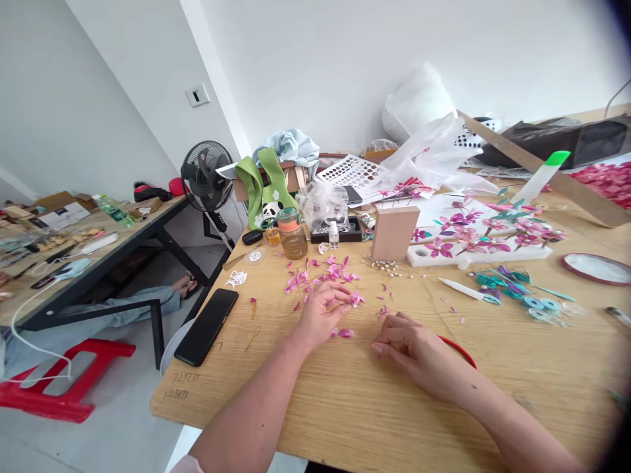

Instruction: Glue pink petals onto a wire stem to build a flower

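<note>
Pink paper petals [323,272] are lying just beyond the left hand [323,312], fingers curled, pinching one; right hand [411,345] is resting loosely closed nearby.

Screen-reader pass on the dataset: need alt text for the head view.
A person's left hand fingers small pink paper petals strewn on a wooden table, while the right hand rests curled beside it. A black phone lies to the left; finished pink paper flowers, a glass jar and craft clutter sit behind.
</note>
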Demonstrator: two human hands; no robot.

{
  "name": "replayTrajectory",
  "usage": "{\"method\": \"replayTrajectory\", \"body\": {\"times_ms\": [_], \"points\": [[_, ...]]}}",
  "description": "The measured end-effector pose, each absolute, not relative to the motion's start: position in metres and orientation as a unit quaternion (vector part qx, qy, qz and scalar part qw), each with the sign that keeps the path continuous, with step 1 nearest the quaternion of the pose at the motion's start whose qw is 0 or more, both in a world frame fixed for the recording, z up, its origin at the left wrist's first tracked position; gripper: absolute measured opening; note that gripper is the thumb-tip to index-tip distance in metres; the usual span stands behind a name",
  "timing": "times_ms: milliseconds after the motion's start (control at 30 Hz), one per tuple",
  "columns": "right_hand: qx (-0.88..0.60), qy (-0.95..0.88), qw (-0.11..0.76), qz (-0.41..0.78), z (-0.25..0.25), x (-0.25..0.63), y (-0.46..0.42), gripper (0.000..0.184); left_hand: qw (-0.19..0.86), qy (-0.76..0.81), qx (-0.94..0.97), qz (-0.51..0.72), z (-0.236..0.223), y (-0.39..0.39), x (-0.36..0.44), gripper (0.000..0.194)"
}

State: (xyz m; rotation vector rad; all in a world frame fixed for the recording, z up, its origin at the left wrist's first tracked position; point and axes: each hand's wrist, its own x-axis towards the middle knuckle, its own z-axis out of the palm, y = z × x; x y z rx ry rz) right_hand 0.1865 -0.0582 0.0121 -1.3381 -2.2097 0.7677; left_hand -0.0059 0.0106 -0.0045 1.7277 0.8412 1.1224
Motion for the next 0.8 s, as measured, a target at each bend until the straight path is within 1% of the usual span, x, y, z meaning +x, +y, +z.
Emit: {"method": "replayTrajectory", "body": {"times_ms": [100,200,300,467,600,700,800], "points": [[-0.497,-0.777,0.243,0.301,0.011,0.189,-0.058,0.03,0.551,0.301,0.61,0.484,-0.001,0.011,-0.008,0.005],[-0.509,-0.759,0.266,0.307,0.008,0.191,-0.057,0.03,0.596,0.29,0.563,0.494,0.003,0.008,-0.007,0.006],[-0.521,-0.742,0.297,0.3,0.007,0.193,-0.055,0.027,0.61,0.292,0.548,0.492,0.007,0.005,-0.007,0.008],[-0.533,-0.708,0.354,0.3,0.011,0.192,-0.057,0.02,0.6,0.325,0.537,0.496,0.008,0.003,-0.011,0.014],[-0.555,-0.67,0.399,0.29,0.016,0.194,-0.057,0.013,0.615,0.329,0.52,0.493,0.006,0.005,-0.016,0.013],[-0.581,-0.642,0.426,0.263,0.022,0.211,-0.056,0.016,0.626,0.324,0.509,0.494,0.008,0.006,-0.018,0.015],[-0.617,-0.614,0.443,0.212,0.03,0.248,-0.06,0.023,0.632,0.324,0.489,0.506,0.01,0.005,-0.017,0.017]]}}
